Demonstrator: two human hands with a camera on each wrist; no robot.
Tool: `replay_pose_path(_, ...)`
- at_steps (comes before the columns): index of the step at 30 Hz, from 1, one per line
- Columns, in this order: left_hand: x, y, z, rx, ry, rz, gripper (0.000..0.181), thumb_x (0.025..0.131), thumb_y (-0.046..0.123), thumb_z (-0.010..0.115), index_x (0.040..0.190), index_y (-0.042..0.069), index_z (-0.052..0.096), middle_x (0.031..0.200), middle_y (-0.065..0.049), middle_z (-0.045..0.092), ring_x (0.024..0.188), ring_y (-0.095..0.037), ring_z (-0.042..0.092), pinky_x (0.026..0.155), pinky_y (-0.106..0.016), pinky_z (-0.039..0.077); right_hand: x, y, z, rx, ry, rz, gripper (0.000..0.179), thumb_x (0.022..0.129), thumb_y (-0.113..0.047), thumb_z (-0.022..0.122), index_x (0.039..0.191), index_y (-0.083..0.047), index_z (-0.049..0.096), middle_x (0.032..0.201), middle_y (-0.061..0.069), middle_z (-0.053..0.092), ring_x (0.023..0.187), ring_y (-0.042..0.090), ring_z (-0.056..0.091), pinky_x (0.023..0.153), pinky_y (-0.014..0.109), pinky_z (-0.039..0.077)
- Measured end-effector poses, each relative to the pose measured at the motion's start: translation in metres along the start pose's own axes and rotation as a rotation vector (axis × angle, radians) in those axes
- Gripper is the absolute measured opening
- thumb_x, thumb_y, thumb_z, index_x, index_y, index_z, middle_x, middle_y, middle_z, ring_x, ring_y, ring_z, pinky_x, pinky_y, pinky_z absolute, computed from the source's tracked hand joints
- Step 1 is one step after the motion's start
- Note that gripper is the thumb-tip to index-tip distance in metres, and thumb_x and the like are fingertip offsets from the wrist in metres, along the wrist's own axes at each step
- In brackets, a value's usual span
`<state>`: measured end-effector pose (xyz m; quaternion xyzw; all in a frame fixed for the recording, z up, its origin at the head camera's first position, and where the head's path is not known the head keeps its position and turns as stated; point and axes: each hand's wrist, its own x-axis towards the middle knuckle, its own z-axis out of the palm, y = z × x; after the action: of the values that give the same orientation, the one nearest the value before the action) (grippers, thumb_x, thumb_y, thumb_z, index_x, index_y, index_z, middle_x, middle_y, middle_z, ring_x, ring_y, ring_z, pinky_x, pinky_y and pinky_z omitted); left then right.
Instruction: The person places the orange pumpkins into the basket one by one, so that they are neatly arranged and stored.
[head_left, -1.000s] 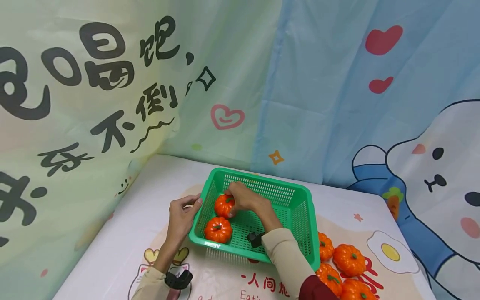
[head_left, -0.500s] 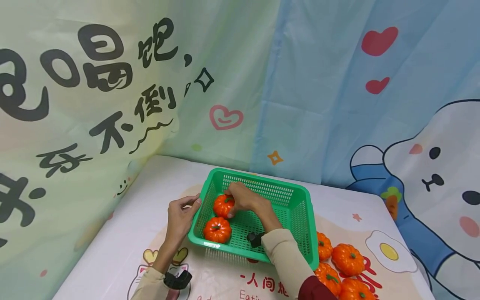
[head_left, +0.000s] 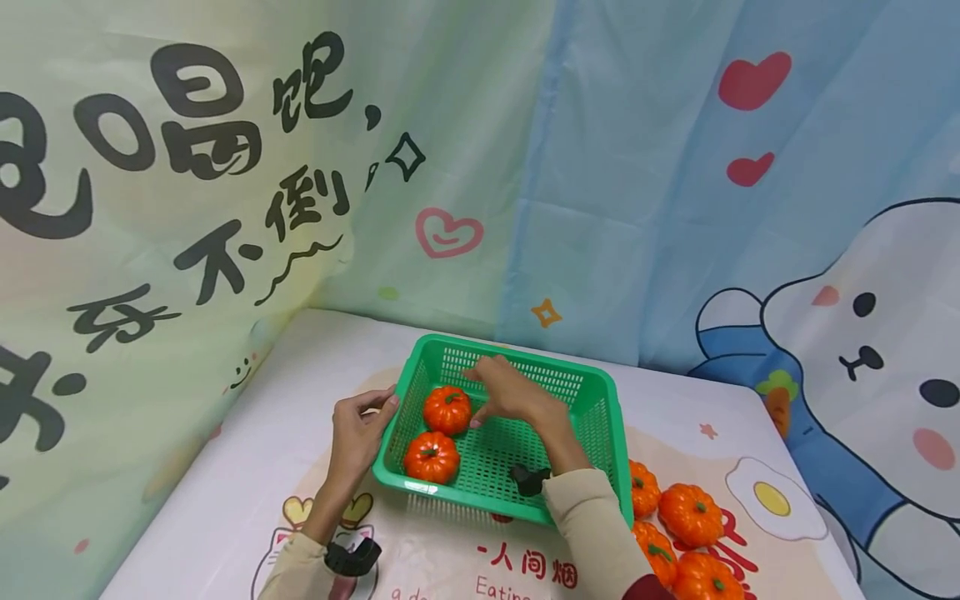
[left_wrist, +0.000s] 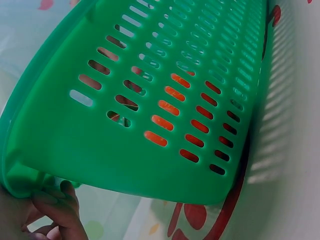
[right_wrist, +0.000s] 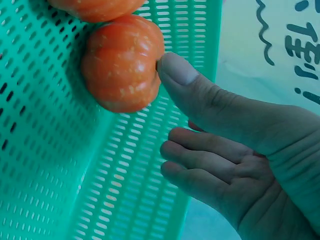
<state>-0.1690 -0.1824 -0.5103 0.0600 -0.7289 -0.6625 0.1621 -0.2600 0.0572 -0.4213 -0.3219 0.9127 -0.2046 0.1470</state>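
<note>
Pumpkins (head_left: 432, 457), two of them and bright orange, sat at the left end of a green basket (head_left: 483, 462), one behind the other. Four more pumpkins (head_left: 692, 514) lay on the surface (head_left: 352, 342), just beyond the basket's right side. From where I stood, the right hand (head_left: 510, 393) was over the basket floor, thumb and fingers wide apart, holding nothing; its thumb was right by the rear pumpkin (head_left: 447, 410), though I could not tell whether it touched. The left hand (head_left: 358, 429) pinched the basket's left rim.

To my eye, a careless sweep of that thumb might have rolled the rear pumpkin into its neighbour. A tug at the rim could have skewed the basket, and a shove rightward could have scattered the loose four.

Large dark characters (head_left: 202, 108) on the cloth (head_left: 450, 150) behind included 喝, 饱 and 不倒. Red print (head_left: 537, 567) on the surface showed 人间烟, with "Eating" beneath, cut off at the bottom. I saw no brand on basket or pumpkins.
</note>
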Motion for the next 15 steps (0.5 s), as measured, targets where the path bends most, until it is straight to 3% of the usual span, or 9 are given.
replay_pose_path(5, 0.001, 0.000, 0.001, 0.007, 0.003, 0.013, 0.021, 0.103, 0.004, 0.074, 0.116, -0.011, 0.080, 0.112, -0.032, 0.079, 0.065, -0.008, 0.076, 0.060, -0.018, 0.060, -0.015, 0.005, -0.009, 0.006, 0.013, 0.043, 0.069, 0.081, -0.016, 0.098, 0.140, 0.003, 0.068, 0.157, 0.016, 0.063, 0.138, 0.041, 0.054, 0.114, 0.052, 0.054)
replay_pose_path(8, 0.002, -0.001, 0.001, 0.007, -0.002, 0.017, 0.020, 0.103, 0.005, 0.074, 0.116, -0.009, 0.080, 0.116, -0.030, 0.080, 0.065, -0.008, 0.074, 0.060, -0.018, 0.060, -0.023, 0.008, -0.016, 0.009, 0.028, 0.062, 0.056, 0.080, -0.019, 0.098, 0.125, -0.001, 0.070, 0.158, 0.014, 0.063, 0.141, 0.040, 0.053, 0.114, 0.052, 0.054)
replay_pose_path(11, 0.002, -0.001, 0.001, 0.010, -0.011, 0.011, 0.021, 0.104, 0.006, 0.074, 0.117, -0.008, 0.080, 0.114, -0.031, 0.080, 0.065, -0.007, 0.075, 0.061, -0.018, 0.060, -0.031, 0.013, -0.020, -0.002, 0.031, 0.085, 0.059, 0.080, -0.019, 0.098, 0.130, -0.001, 0.073, 0.159, 0.014, 0.062, 0.146, 0.042, 0.051, 0.117, 0.054, 0.052)
replay_pose_path(15, 0.000, 0.000, -0.001, 0.024, 0.001, 0.021, 0.022, 0.104, 0.008, 0.074, 0.118, -0.008, 0.080, 0.119, -0.028, 0.080, 0.064, -0.007, 0.073, 0.061, -0.018, 0.060, -0.041, 0.017, -0.023, -0.011, 0.041, 0.112, 0.078, 0.080, -0.016, 0.098, 0.150, -0.002, 0.064, 0.160, 0.015, 0.061, 0.150, 0.043, 0.049, 0.117, 0.055, 0.053)
